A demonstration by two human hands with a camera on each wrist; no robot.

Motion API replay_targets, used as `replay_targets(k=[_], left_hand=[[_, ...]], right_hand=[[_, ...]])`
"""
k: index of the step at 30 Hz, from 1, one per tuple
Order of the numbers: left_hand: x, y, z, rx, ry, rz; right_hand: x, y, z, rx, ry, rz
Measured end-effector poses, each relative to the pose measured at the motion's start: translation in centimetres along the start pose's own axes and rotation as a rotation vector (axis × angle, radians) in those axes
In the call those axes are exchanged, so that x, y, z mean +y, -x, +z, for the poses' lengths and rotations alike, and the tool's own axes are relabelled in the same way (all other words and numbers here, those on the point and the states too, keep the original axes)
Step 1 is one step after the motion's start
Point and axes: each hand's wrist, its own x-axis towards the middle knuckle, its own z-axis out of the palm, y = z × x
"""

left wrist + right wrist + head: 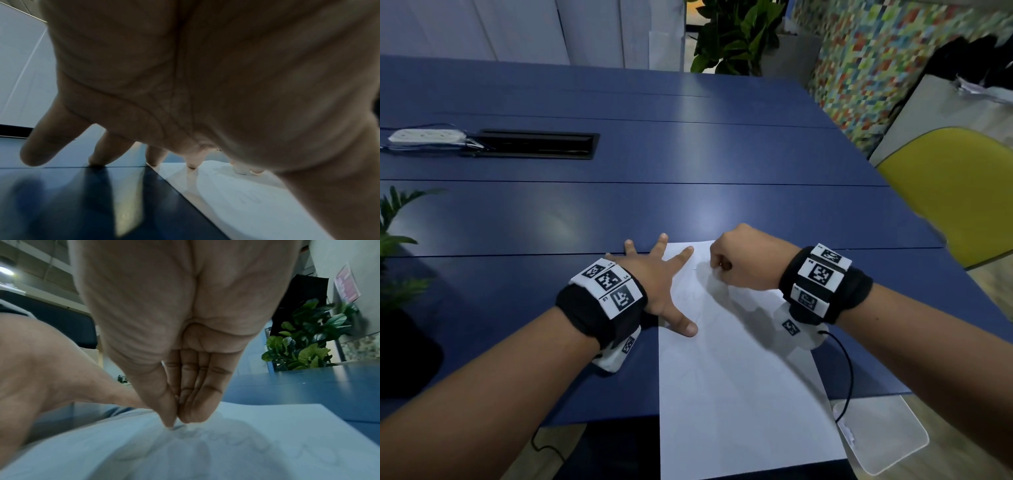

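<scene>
A white paper sheet (739,377) with faint pencil marks lies on the blue table (551,212) and overhangs its near edge. My left hand (657,284) is spread flat. Its thumb and forefinger press on the sheet's left part, and the other fingers rest on the table. My right hand (736,260) is curled near the sheet's far edge. Its thumb and fingers pinch a small white piece (717,271), seemingly an eraser, down against the paper. The left wrist view shows the left palm (185,81) above the paper (236,194) and the white piece (239,169). The right wrist view shows the pinching right hand (176,410) on the sheet (226,451).
A white power strip (426,136) and a black cable slot (537,144) sit at the table's far left. A yellow chair (955,185) stands to the right. A potted plant (397,240) is at the left edge. A translucent flat case (883,435) with a black cable lies low right.
</scene>
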Motion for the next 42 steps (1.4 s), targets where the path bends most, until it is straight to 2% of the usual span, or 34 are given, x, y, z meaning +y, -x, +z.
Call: replay_targets(k=[2,7,10,15,19,23,27,29,32,34,38,42], left_hand=[[-0.1,-0.1,0.1,0.000,-0.003,-0.004],[-0.1,-0.3,-0.1,-0.020,0.005,0.006],[-0.2,-0.2,0.0,-0.013,-0.004,0.002],[0.0,-0.1,-0.1,-0.031,0.008,0.008],[-0.1,-0.2,0.1,-0.018,0.003,0.004],[0.0,-0.4,0.1,-0.025,0.005,0.003],[-0.1,-0.4,0.1,-0.015,0.008,0.002],[-0.2,-0.4,0.1,-0.018,0.016,0.005],[-0.3,-0.3,0.1,-0.023,0.026,0.010],[-0.4,-0.1,-0.1,-0.022,0.018,0.008],[-0.3,0.5,-0.7,0.018,-0.035,0.011],[0.7,0.0,-1.7,0.059,0.013,0.075]], right_hand=[[-0.6,0.3,0.1,-0.043,0.002,-0.043],[0.6,0.1,-0.3,0.006,-0.002,0.036],[-0.1,0.5,0.1,-0.037,-0.003,-0.030],[1.0,0.2,-0.2,0.017,-0.011,0.056],[-0.3,0.8,0.2,-0.028,0.004,-0.032],[1.1,0.4,-0.2,0.019,-0.006,0.083],[-0.4,0.8,1.0,-0.020,0.031,0.013],[0.1,0.8,0.9,-0.007,0.028,0.055],[1.6,1.4,0.0,0.093,-0.015,0.173],[2.1,2.5,-0.2,0.136,-0.080,0.172],[2.5,5.7,0.9,0.042,-0.110,0.171],[2.6,7.0,2.7,0.091,-0.135,0.229]])
